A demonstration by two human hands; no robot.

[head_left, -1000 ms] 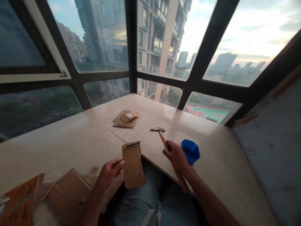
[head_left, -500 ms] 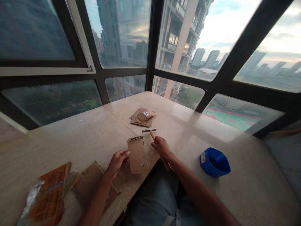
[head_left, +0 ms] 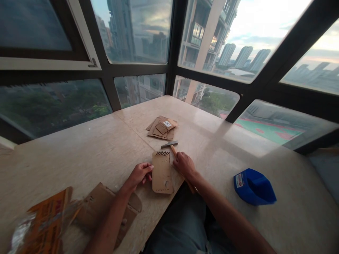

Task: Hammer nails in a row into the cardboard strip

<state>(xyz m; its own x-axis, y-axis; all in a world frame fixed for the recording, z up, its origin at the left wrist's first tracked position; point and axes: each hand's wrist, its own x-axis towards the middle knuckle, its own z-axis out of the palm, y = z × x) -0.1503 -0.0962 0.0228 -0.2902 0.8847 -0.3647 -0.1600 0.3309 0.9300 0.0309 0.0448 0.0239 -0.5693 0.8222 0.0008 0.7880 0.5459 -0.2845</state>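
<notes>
The left hand [head_left: 140, 173] lies on the pale beige stone tabletop [head_left: 79, 151] near the person, fingers bent and drawn together, their tips against the left edge of a small rectangular piece of brown cardboard [head_left: 162, 173]. Whether the hand pinches that edge or only presses on it cannot be told. The cardboard piece lies flat on the near edge of the tabletop, between the two hands, with a row of short dark marks along its far edge and a few more by its near right corner.

The right hand [head_left: 184, 164] is just right of the cardboard piece, closed around the light wooden handle of a small hammer with a dark metal head [head_left: 170, 144]. The head is low over the tabletop, just beyond the far right corner of the cardboard piece; whether it touches the surface cannot be told. The end of the handle sticks out past the wrist towards the person.

Farther off lies a loose stack of brown cardboard scraps [head_left: 162, 128], one with a white label. To the right, well apart from the hands, sits a blue plastic tub [head_left: 253, 187]. At the near left are a flattened brown cardboard box [head_left: 106, 208] and an orange printed plastic wrapper [head_left: 45, 222]. Dark-framed windows [head_left: 174, 42] stand beyond the tabletop
</notes>
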